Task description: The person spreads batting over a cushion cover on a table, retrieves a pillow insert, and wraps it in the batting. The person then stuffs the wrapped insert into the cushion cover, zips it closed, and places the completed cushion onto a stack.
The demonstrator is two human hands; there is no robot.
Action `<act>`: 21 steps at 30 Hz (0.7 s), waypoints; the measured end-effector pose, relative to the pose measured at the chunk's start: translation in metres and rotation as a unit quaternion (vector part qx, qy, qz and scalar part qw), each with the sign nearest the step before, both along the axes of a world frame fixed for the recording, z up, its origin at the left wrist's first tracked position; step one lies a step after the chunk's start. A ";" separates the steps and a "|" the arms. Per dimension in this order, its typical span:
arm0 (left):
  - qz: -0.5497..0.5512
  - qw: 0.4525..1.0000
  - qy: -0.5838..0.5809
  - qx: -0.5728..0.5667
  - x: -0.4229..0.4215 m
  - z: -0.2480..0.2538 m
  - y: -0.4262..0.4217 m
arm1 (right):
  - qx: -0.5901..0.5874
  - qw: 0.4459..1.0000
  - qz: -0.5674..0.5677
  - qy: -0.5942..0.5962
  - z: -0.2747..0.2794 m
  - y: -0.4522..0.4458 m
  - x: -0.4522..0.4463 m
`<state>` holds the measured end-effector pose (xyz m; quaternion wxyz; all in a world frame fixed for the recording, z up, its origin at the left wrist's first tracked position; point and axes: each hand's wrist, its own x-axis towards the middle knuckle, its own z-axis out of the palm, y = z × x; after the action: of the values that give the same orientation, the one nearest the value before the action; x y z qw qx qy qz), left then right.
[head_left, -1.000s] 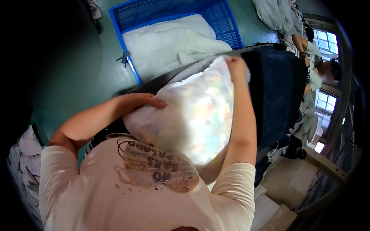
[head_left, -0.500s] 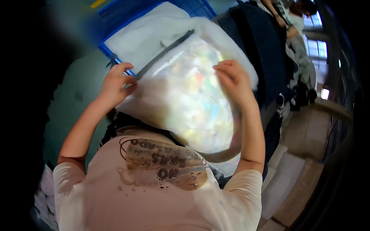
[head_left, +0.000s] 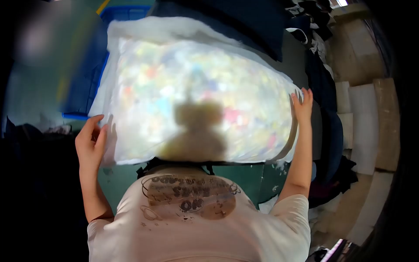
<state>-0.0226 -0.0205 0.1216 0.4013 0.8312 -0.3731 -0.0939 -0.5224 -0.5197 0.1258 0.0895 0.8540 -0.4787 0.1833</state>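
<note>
A pale, multicoloured rectangular piece (head_left: pixel 209 100), like a pillow or padded cloth, lies flat before me, strongly lit, with a dark shadow at its middle. White fluffy batting (head_left: pixel 174 27) shows along its far edge. At its left edge is my left hand (head_left: pixel 91 142), fingers apart and curved, holding nothing. Beside the right end is my right hand (head_left: pixel 303 105), its fingers spread near the edge; nothing shows between them.
A blue crate (head_left: pixel 85 83) stands on the floor at the left. Dark blue fabric (head_left: pixel 227 19) lies behind the padded piece on a grey surface (head_left: pixel 293 54). Cardboard boxes (head_left: pixel 364 126) and dark cloths are at the right.
The view has turned to the right. The padded piece now lies spread wide and level across my front. My hands have moved apart to its two ends.
</note>
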 end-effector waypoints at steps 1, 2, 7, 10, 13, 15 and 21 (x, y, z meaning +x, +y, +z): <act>-0.013 0.999 0.010 -0.032 0.002 0.008 -0.012 | -0.084 0.996 -0.006 0.024 -0.020 -0.019 -0.019; -0.025 0.996 -0.023 -0.077 -0.006 0.024 -0.035 | -0.037 0.999 -0.025 0.017 -0.023 -0.018 -0.020; -0.132 0.958 -0.239 -0.093 -0.026 0.082 -0.175 | 0.245 0.969 -0.025 -0.006 0.038 -0.002 0.000; -0.180 0.915 -0.361 -0.009 -0.008 0.079 -0.271 | 0.394 0.911 0.018 -0.125 0.044 -0.075 -0.038; -0.154 0.861 -0.467 0.129 0.025 0.047 -0.337 | 0.540 0.815 -0.001 -0.211 0.033 -0.174 -0.066; -0.121 0.885 -0.388 0.229 0.064 -0.011 -0.358 | 0.291 0.948 0.040 -0.126 -0.001 -0.230 -0.060; -0.027 0.991 0.042 0.125 0.085 -0.097 -0.360 | 0.128 0.987 0.090 -0.045 -0.202 -0.316 -0.024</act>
<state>0.0624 -0.3810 0.0243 0.3069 0.8598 -0.3634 -0.1858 -0.5463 -0.8355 -0.0765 -0.0584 0.8889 -0.4230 0.1659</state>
